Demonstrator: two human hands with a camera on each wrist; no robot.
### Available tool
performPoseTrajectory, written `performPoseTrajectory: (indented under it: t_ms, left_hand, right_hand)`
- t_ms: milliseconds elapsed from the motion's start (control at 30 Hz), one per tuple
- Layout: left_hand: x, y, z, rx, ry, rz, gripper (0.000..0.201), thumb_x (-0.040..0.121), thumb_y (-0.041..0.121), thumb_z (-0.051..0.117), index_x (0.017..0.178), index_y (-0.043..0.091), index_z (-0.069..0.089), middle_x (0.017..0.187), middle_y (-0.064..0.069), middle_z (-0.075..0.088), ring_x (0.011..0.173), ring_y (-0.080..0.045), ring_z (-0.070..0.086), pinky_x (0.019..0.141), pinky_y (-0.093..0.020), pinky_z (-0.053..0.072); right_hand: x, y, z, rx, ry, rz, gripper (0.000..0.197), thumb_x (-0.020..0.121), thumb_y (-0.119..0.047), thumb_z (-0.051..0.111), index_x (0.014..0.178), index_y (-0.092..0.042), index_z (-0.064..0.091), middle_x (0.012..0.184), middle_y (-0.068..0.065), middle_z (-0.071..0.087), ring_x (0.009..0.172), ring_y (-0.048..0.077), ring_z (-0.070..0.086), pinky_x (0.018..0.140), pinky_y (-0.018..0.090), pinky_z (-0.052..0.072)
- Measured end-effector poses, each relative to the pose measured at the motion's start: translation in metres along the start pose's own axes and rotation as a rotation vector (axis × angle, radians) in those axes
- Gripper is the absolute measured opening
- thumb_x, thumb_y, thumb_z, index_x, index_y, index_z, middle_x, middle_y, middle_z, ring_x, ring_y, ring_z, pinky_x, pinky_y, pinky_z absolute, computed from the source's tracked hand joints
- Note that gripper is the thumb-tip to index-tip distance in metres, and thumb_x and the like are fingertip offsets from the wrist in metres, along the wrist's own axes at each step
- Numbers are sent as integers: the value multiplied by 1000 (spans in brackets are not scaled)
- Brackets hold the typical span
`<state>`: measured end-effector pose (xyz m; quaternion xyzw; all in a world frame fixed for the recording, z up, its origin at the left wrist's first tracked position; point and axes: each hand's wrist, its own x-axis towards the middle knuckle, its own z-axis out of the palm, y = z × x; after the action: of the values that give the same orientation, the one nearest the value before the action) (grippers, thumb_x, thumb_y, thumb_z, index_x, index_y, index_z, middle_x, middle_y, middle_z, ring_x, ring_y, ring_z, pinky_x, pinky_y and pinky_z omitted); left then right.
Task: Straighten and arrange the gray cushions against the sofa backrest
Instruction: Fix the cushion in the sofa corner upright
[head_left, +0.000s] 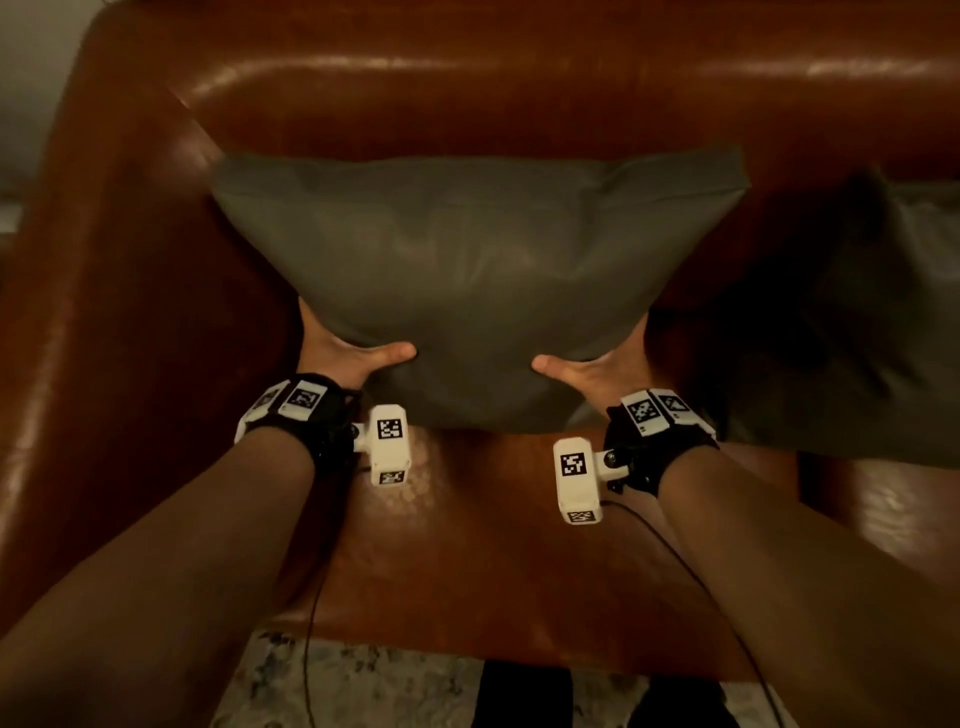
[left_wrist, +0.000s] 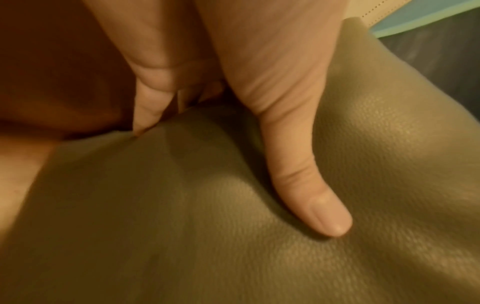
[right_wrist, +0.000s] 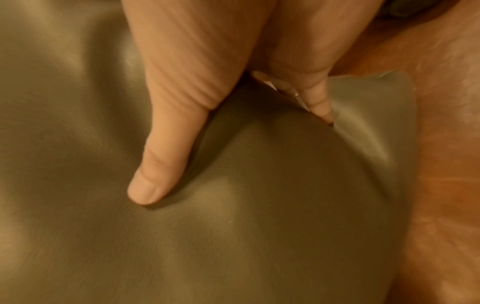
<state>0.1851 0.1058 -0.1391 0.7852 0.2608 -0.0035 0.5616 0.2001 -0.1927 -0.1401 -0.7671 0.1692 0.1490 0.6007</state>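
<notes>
A gray leather cushion (head_left: 478, 270) stands tilted on the brown sofa seat (head_left: 493, 561), its top edge near the backrest (head_left: 519, 93). My left hand (head_left: 343, 353) grips its lower left side, thumb on the front face and fingers behind. My right hand (head_left: 597, 369) grips the lower right side the same way. In the left wrist view the thumb of my left hand (left_wrist: 306, 185) presses into the gray cushion (left_wrist: 233, 246). In the right wrist view my right hand (right_wrist: 166, 144) pinches the cushion (right_wrist: 259, 226) near its corner. A second gray cushion (head_left: 857, 322) lies to the right, in shadow.
The sofa's left armrest (head_left: 114, 260) rises close beside the cushion. A patterned rug (head_left: 363, 691) lies in front of the seat edge. Thin cables (head_left: 311, 649) hang from both wrist devices.
</notes>
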Motion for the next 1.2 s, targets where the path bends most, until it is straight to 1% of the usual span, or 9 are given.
performPoseTrajectory:
  t_ms: [100, 200, 300, 433, 567, 733, 933, 1100, 1200]
  left_hand:
    - [-5, -9, 3, -54, 23, 31, 118, 56, -6, 93, 152, 7, 25, 142, -4, 53, 118, -8, 59, 87, -1, 47]
    - [-25, -26, 1, -99, 15, 16, 124, 56, -11, 91, 156, 10, 20, 146, -1, 49, 117, 4, 57, 91, -3, 46]
    - [-28, -26, 8, -82, -44, 32, 133, 49, -10, 94, 155, 9, 16, 148, -3, 46, 130, -13, 53, 103, -13, 47]
    - [-17, -9, 15, -127, -94, 94, 137, 38, 11, 101, 152, 8, 25, 146, -7, 52, 130, -10, 56, 105, -20, 48]
    - [-34, -7, 19, -108, -74, 100, 138, 33, 15, 101, 150, 5, 28, 144, -6, 54, 128, -8, 58, 110, -28, 47]
    - [-13, -3, 27, -90, -77, 125, 147, 41, 3, 100, 157, 6, 10, 155, -8, 40, 141, -16, 45, 117, -30, 39]
    - [-6, -7, 3, -123, -99, 34, 160, 31, 39, 101, 157, 8, 9, 157, -10, 39, 142, -19, 45, 118, -44, 40]
    - [-7, 10, 3, -170, -121, 83, 148, 33, 33, 100, 153, 5, 18, 150, -10, 48, 135, -15, 53, 113, -36, 45]
    - [-22, 8, 2, -126, -121, 111, 143, 33, 33, 102, 149, 3, 24, 146, -12, 51, 132, -14, 55, 111, -33, 46]
  right_hand:
    - [-12, 5, -5, 5, 34, -34, 134, 61, -8, 98, 163, -18, 12, 144, -13, 41, 130, 1, 43, 87, -14, 30]
    - [-36, 17, 3, -24, 86, -59, 156, 46, -31, 103, 165, -26, 2, 166, -8, 27, 150, 7, 35, 121, 22, 36]
    - [-47, 22, 17, -43, 104, -44, 165, 35, -40, 102, 164, -29, 0, 169, -3, 21, 154, 13, 30, 126, 41, 32]
    - [-34, 22, 25, -20, 80, -21, 147, 40, -34, 102, 159, -19, 17, 153, -1, 46, 140, 8, 48, 122, 31, 37]
    - [-28, 29, 22, -25, 47, 14, 119, 55, -2, 99, 152, -8, 30, 129, -16, 54, 111, -15, 57, 95, -7, 36]
    - [1, 19, 24, -71, -37, 62, 131, 53, -12, 101, 156, -12, 21, 147, 0, 53, 135, 15, 53, 121, 31, 37]
    - [-17, 8, -12, -28, 32, -28, 130, 65, 1, 93, 163, -9, 7, 148, -7, 40, 136, 6, 44, 86, -13, 33]
    - [-7, -4, -15, -8, 2, -135, 115, 62, -2, 96, 155, -4, 29, 142, -4, 52, 104, -29, 50, 91, -10, 32]
    - [-16, -2, -16, -23, 13, -122, 109, 58, -12, 99, 149, -8, 40, 130, -15, 57, 108, -31, 50, 103, 3, 39]
